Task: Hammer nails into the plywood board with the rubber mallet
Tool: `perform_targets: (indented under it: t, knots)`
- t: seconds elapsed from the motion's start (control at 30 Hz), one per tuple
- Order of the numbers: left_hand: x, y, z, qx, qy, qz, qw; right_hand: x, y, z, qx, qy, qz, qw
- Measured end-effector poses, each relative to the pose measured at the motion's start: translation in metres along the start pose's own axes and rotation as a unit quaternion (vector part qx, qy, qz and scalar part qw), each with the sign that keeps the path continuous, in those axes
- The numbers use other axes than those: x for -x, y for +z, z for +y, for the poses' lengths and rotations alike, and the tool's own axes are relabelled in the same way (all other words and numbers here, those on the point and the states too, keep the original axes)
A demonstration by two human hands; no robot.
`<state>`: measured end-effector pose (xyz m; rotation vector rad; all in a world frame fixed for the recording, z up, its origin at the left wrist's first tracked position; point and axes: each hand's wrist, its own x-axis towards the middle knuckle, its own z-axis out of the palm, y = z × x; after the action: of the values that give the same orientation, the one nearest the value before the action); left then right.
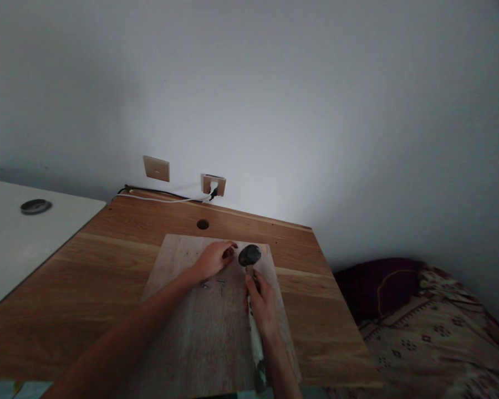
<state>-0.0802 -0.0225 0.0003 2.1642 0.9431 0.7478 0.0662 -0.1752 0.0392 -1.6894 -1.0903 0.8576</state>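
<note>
A pale wooden board point(191, 338) lies on a brown wooden desk point(108, 266). My right hand point(263, 305) is closed round the handle of a hammer point(250, 256), whose dark head sits near the board's far edge. My left hand point(213, 259) rests on the board just left of the hammer head, fingers pinched together at the tips; what they hold is too small to make out. A few small nails point(214, 284) lie loose on the board between my hands.
A round cable hole point(202, 224) sits in the desk behind the board. Two wall sockets point(213, 184) with a plugged cable are at the back. A white table point(20, 238) with a round cap stands left. A bed with a patterned cover point(432, 338) lies right.
</note>
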Motion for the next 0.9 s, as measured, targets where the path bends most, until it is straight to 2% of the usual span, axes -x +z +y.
perform_targets:
  t: [0.17, 0.3, 0.43, 0.53, 0.6, 0.63, 0.67, 0.73, 0.8, 0.9]
  knots:
    - [0.003, -0.001, -0.002, 0.017, 0.009, 0.014, 1.0, -0.011, 0.012, -0.01, 0.021, -0.024, -0.02, 0.999]
    - [0.004, -0.001, -0.004, 0.021, 0.014, 0.01, 1.0, -0.01, 0.017, -0.011, 0.023, -0.037, -0.01, 0.999]
    - [0.0, -0.001, -0.002, 0.02, 0.011, 0.014, 1.0, -0.006, 0.017, -0.007, 0.012, -0.046, -0.003, 0.999]
    - [0.002, -0.012, 0.006, 0.007, 0.004, 0.014, 1.0, 0.003, 0.012, 0.001, 0.003, -0.02, 0.008, 1.0]
    - [0.01, -0.024, 0.014, -0.017, 0.03, -0.027, 0.999, 0.01, 0.008, 0.008, -0.008, 0.002, 0.01, 1.0]
    - [0.015, -0.03, 0.018, -0.041, 0.056, -0.065, 0.995, 0.014, 0.006, 0.012, -0.014, 0.01, 0.01, 1.0]
    - [0.021, -0.035, 0.022, -0.073, 0.083, -0.112, 0.987, 0.017, 0.004, 0.015, -0.019, 0.015, 0.011, 1.0]
    - [0.033, -0.041, 0.03, -0.136, 0.12, -0.171, 0.969, 0.021, 0.002, 0.02, -0.021, 0.022, 0.014, 0.999]
    - [0.041, -0.041, 0.037, -0.181, 0.137, -0.19, 0.955, 0.022, 0.001, 0.024, -0.011, 0.022, 0.021, 0.999]
    - [0.045, -0.035, 0.043, -0.197, 0.148, -0.191, 0.95, 0.021, 0.002, 0.027, 0.014, 0.003, 0.043, 0.999]
